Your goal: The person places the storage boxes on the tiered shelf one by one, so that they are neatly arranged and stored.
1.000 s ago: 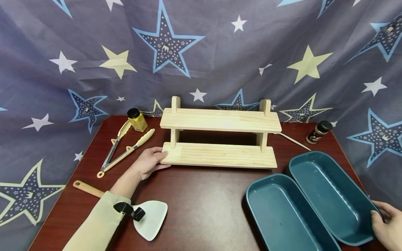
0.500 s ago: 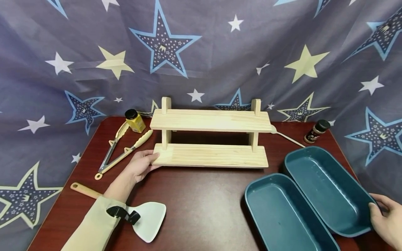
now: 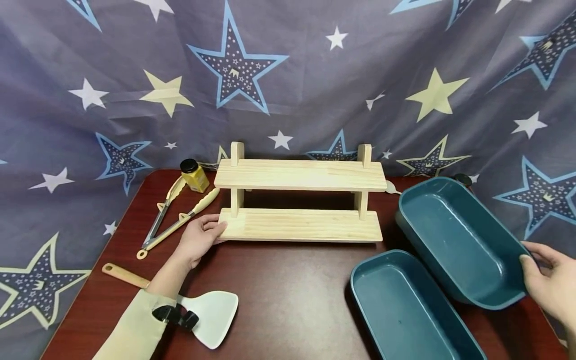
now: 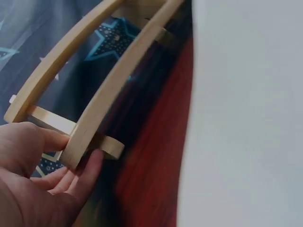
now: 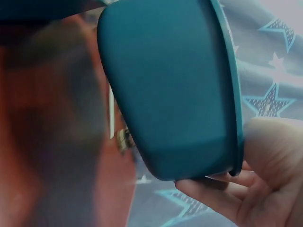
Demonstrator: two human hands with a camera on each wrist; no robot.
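Note:
A pale two-tier wooden rack (image 3: 300, 200) stands at the back middle of the dark red table (image 3: 288, 285). My left hand (image 3: 198, 239) grips the left end of its lower board (image 4: 75, 149), thumb on top and fingers beneath. My right hand (image 3: 546, 280) holds the near rim of a teal oblong pan (image 3: 459, 240), lifted and tilted above the table; the right wrist view shows its underside (image 5: 165, 90) with my fingers (image 5: 222, 191) curled under the rim. A second teal pan (image 3: 405, 310) lies flat on the table in front of it.
Metal tongs with cream grips (image 3: 173, 217) and a yellow spice jar (image 3: 194, 176) lie left of the rack. A pale spatula with a wooden handle (image 3: 198, 307) sits under my left forearm. A dark-capped jar (image 3: 463, 180) peeks out behind the lifted pan. A star-patterned cloth hangs behind.
My right hand has lifted the farther teal pan off the table and tilted it up toward the rack, hiding most of the dark jar. The left hand stays on the rack.

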